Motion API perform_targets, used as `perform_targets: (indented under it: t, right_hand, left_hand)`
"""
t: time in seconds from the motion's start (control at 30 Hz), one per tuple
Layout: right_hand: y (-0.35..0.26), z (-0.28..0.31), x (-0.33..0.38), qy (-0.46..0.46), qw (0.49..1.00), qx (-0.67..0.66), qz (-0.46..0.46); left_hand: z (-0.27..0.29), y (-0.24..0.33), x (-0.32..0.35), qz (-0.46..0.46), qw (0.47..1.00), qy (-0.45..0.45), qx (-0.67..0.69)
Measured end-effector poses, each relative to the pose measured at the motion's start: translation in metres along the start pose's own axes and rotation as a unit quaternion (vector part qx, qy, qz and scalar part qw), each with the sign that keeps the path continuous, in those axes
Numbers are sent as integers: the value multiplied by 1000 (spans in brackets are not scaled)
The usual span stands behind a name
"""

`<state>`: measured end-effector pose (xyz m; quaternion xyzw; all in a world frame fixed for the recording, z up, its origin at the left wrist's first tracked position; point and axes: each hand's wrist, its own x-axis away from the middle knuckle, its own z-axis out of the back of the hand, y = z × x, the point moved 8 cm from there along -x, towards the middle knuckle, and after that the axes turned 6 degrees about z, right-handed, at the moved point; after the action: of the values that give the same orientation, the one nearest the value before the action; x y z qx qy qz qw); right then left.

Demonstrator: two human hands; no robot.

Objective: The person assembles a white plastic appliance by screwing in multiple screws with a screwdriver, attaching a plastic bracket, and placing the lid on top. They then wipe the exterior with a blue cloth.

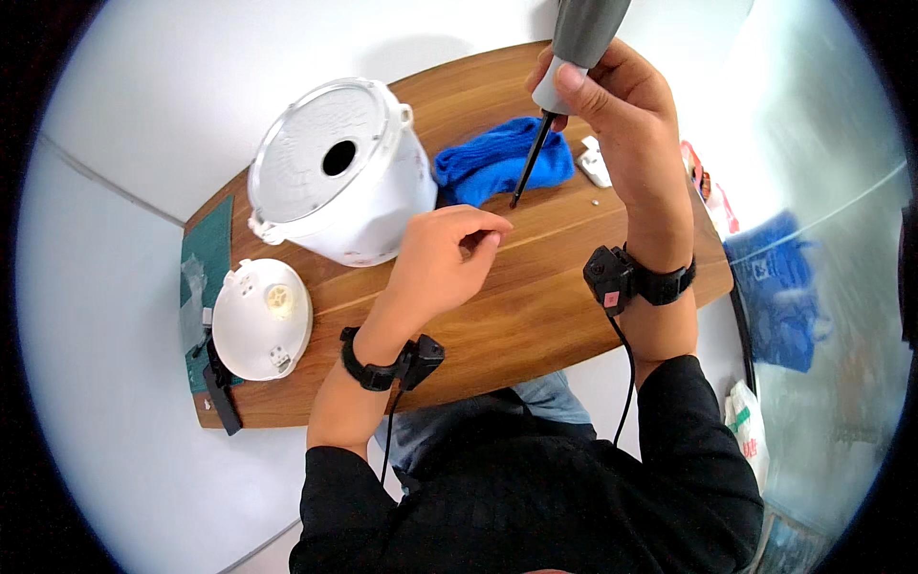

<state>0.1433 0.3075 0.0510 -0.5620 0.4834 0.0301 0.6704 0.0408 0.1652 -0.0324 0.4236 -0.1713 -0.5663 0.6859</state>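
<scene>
Head view, left to right: a white lid (261, 319) and an upturned white cooker (339, 172) sit on the wooden table (535, 316); the left hand (442, 256) hovers over the wood, fingers curled narrow with tips pinched together, whether on anything I cannot tell; the right hand (622, 115) is raised, fingers wrapped round the grey handle of a screwdriver (555, 96); its long axis slants, tip pointing down-left over a blue cloth (502, 161), just above the left fingertips.

Right hand (622, 105) gripped a grey-handled screwdriver (559, 77), tip down over the wooden surface (535, 306) by the blue cloth (502, 163). Left hand (445, 253) hovered pinched beside the upturned white cooker body (339, 172); round white lid (260, 320) lay left.
</scene>
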Motion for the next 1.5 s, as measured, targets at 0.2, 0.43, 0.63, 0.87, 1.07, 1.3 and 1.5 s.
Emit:
perform_targets:
  t: [0.2, 0.43, 0.63, 0.87, 1.07, 1.3, 1.5]
  right_hand:
    - [-14, -58, -13, 40, 988, -125, 85]
    - [0, -84, -18, 52, 988, -125, 70]
    - [6, -90, -16, 10, 997, -41, 62]
    - [17, -97, -18, -6, 998, -35, 53]
    - [22, -98, -19, -20, 998, -41, 47]
    - [21, -102, -19, -57, 995, -57, 66]
    - [23, -105, -19, -83, 991, -79, 74]
  left_hand:
    - [65, -22, 28, 27, 983, 98, 152]
    - [99, -17, 32, -6, 978, 172, 117]
    - [104, -8, 31, -64, 976, 208, 7]
    - [110, -1, 31, -129, 966, 221, -38]
    - [113, -9, 32, -58, 981, 180, -54]
    - [114, -4, 30, -75, 983, 162, -51]
    - [115, -9, 32, -71, 983, 166, -27]
